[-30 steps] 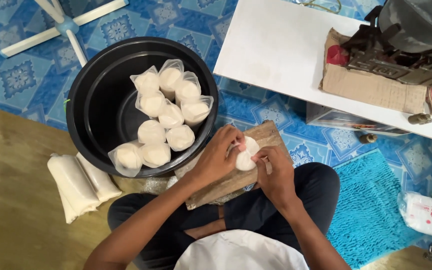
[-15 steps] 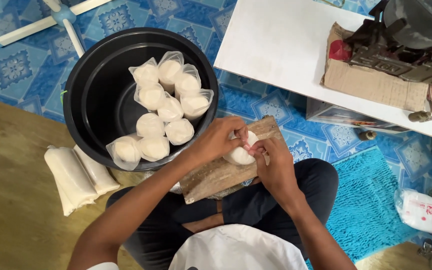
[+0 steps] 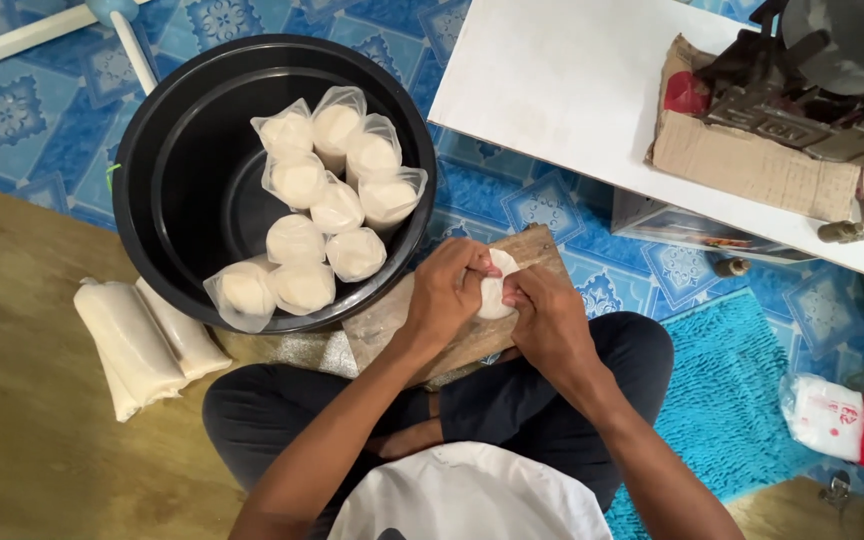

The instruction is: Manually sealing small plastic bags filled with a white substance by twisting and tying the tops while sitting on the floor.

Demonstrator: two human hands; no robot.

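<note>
I sit cross-legged with a wooden board [image 3: 544, 250] across my lap. On it lies a white dough ball [image 3: 497, 296], and both hands pinch it. My left hand [image 3: 448, 292] closes on its left side and my right hand [image 3: 544, 318] on its right. Just beyond the board stands a big black pot [image 3: 174, 200] holding several clear bags of white dough [image 3: 336, 207], packed upright along its near and right side.
Two long filled plastic bags [image 3: 140, 342] lie on the wooden floor at my left. A low white table [image 3: 572, 90] with a cardboard box [image 3: 742, 150] and a dark machine stands at the right. A red-and-white packet [image 3: 832, 418] rests on the turquoise mat.
The view has shifted a little. My hands have drawn closer around the dough ball and cover more of it than a second ago.
</note>
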